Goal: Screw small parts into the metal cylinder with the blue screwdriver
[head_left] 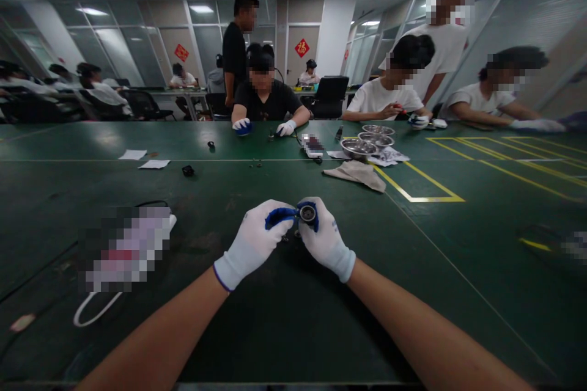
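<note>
In the head view, both my hands wear white gloves with blue palms and meet above the green table [257, 336]. My right hand [323, 235] is closed around a small round black part [307, 214] with a ring-shaped face turned up toward me. My left hand [263, 238] is pinched, its fingertips at the left side of that part. Whatever lies between those fingertips is too small to make out. Just below the fingers, a small dark piece [285, 238] rests on the table, partly hidden.
A blurred-out pouch-like item [137, 244] with a white loop lies left. Ahead are a grey cloth [355, 175], metal bowls [360, 146], paper slips [155, 164] and a black part [188, 170]. A co-worker in black [266, 98] sits opposite; others sit at right. Yellow tape [435, 199] marks the table.
</note>
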